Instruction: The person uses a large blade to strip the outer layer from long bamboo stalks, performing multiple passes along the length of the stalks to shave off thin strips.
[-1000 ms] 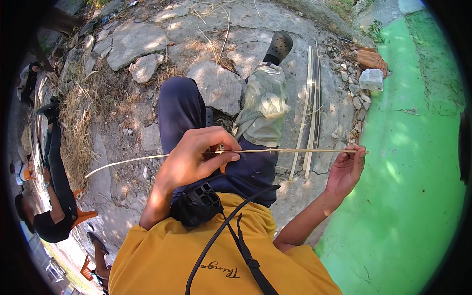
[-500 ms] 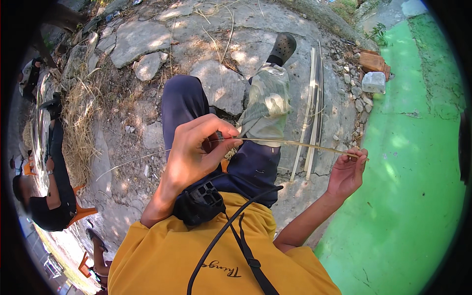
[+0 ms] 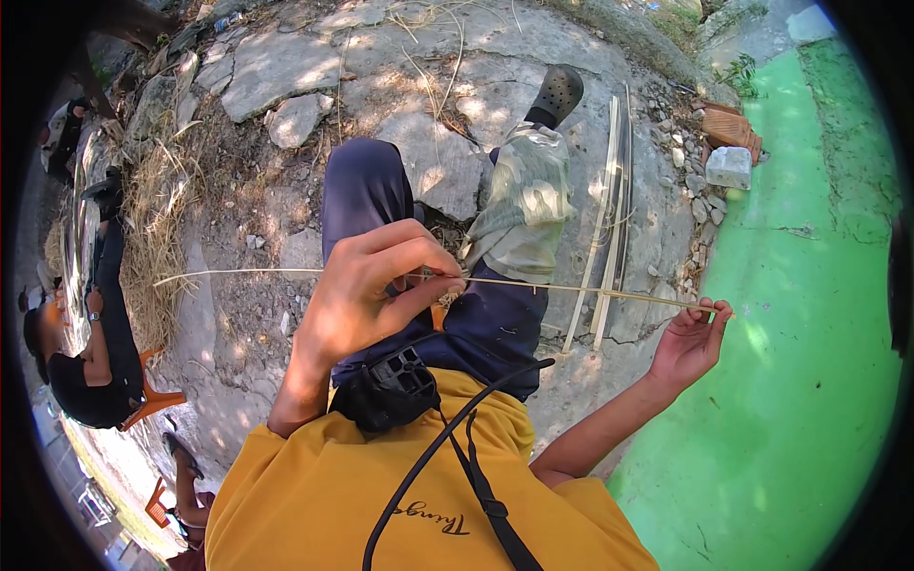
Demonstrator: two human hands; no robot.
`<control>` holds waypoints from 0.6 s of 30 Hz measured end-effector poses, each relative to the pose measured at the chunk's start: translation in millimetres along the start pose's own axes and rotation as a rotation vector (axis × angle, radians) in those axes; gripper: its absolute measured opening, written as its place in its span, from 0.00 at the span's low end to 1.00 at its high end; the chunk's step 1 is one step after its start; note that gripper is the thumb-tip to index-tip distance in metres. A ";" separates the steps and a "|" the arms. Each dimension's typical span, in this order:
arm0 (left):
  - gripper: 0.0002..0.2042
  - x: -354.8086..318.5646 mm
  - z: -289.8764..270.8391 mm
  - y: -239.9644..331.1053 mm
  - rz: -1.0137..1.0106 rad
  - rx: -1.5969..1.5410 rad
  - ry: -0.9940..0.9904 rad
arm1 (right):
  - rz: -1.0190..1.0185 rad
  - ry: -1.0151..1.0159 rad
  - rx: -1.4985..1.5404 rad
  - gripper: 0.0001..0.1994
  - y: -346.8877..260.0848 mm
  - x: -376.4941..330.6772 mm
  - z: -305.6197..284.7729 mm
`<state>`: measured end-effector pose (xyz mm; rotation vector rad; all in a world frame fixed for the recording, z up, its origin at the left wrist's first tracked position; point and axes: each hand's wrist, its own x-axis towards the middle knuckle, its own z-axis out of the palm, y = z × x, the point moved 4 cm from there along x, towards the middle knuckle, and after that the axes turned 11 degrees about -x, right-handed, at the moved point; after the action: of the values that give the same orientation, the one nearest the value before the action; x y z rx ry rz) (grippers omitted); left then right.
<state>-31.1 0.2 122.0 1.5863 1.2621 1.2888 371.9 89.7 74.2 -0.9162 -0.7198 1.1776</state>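
A long, thin strip that looks like split bamboo (image 3: 571,287) stretches nearly level across my lap. My left hand (image 3: 376,285) pinches it near the middle between thumb and fingers, and its free tail runs on past the hand to the left. Close to the strip's right end, the fingertips of my right hand (image 3: 693,347) pinch it as well. Below it, a camouflage cloth (image 3: 524,195) covers my right knee and lower leg. The fingers of my left hand partly hide the strip.
Several longer pale strips (image 3: 600,228) lie on the cracked concrete right of my leg. Beyond them are rubble, a white block (image 3: 728,167), orange bricks (image 3: 731,128) and a green-painted surface (image 3: 790,381). Dry fibres (image 3: 157,228) are heaped at left, near a seated person (image 3: 86,362). A black cord (image 3: 457,419) crosses my shirt.
The strip's left tail has risen from drooping to almost level and reaches farther left. My right hand has shifted slightly right and down with its end. Both hands keep their pinch.
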 end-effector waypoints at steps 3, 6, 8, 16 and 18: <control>0.08 -2.3 -6.7 2.9 -0.034 0.057 0.021 | 0.011 -0.038 0.052 0.08 -3.6 1.9 -4.5; 0.08 -3.4 -15.3 3.1 -0.042 0.149 0.039 | 0.006 -0.052 0.094 0.09 -9.9 3.0 -12.0; 0.08 -4.9 -24.0 0.1 -0.039 0.166 0.081 | -0.015 -0.120 0.138 0.09 -13.6 4.5 -14.6; 0.08 -7.8 -30.2 -4.1 -0.011 0.286 0.360 | -0.041 -0.310 0.141 0.08 -11.6 -1.2 -0.9; 0.07 -7.6 -29.2 -2.8 0.003 0.289 0.397 | -0.049 -0.329 0.142 0.07 -10.9 -2.8 3.7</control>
<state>-60.3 -7.7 124.4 1.5707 1.7573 1.5287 372.9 86.5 85.6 -0.5889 -0.9039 1.3331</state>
